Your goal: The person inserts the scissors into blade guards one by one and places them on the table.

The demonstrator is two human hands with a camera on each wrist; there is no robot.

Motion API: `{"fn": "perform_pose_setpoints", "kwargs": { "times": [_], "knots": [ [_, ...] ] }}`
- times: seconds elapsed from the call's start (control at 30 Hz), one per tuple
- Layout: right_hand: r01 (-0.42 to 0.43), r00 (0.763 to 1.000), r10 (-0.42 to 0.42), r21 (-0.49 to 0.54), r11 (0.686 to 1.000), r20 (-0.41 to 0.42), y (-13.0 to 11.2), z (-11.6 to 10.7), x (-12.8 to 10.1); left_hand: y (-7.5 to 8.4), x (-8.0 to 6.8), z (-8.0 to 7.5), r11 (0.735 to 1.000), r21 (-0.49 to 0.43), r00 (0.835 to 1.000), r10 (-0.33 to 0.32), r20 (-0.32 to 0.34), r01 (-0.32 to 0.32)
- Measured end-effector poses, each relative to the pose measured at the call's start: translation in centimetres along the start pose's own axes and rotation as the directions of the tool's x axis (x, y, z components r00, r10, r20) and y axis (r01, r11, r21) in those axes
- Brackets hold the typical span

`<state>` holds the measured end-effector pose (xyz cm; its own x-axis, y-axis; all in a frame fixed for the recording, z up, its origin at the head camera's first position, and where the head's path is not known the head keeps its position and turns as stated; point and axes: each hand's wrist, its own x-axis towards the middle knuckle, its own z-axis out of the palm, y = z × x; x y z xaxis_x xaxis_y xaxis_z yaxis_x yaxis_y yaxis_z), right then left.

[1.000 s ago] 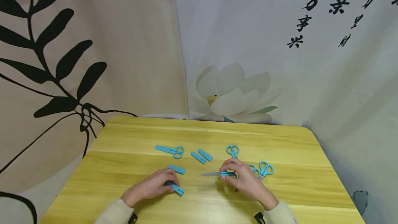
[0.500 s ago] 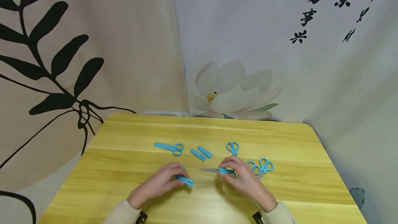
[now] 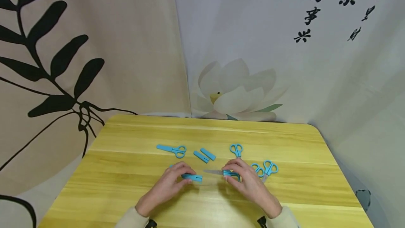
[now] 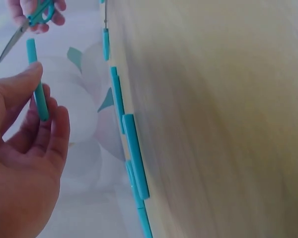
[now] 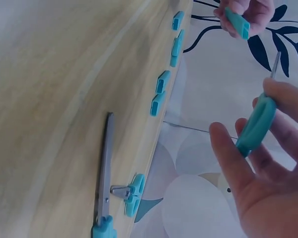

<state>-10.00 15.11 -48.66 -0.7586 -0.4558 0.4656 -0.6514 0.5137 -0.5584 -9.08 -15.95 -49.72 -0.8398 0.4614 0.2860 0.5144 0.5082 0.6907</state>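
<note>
Left fingers (image 4: 61, 129) pinched the sheath (image 3: 193, 177), right fingers (image 5: 230, 156) held the scissors (image 3: 226, 173) by the handles, both above the tabletop (image 3: 269, 136), roughly midway between its left and right edges. Risk: bare blade (image 3: 214, 172) could jab left fingers if it met the sheath off-axis. Head view looked near in line; left wrist view showed them clearly angled.

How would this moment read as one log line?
left hand: holds sheath | right hand: holds scissors | blade: bare, outside sheath
</note>
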Motion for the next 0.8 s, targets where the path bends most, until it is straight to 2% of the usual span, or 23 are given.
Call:
{"fn": "perform_pose_setpoints", "kwargs": {
  "times": [0.3,0.53,0.8],
  "knots": [
    [-0.059,0.997,0.060,-0.013,0.998,0.055,0.2,-0.5,0.4,0.2,0.7,0.1,0.999,-0.040,0.996,-0.034,-0.078,0.031],
    [-0.048,0.998,0.050,-0.041,0.998,0.042,0.3,-0.4,0.3,0.5,1.1,0.4,0.999,-0.029,0.993,0.014,-0.119,-0.018],
    [-0.099,0.992,0.104,-0.076,0.992,0.066,0.0,-0.6,0.4,0.5,1.2,0.6,0.999,-0.034,0.990,0.034,-0.136,-0.039]
  ]
}}
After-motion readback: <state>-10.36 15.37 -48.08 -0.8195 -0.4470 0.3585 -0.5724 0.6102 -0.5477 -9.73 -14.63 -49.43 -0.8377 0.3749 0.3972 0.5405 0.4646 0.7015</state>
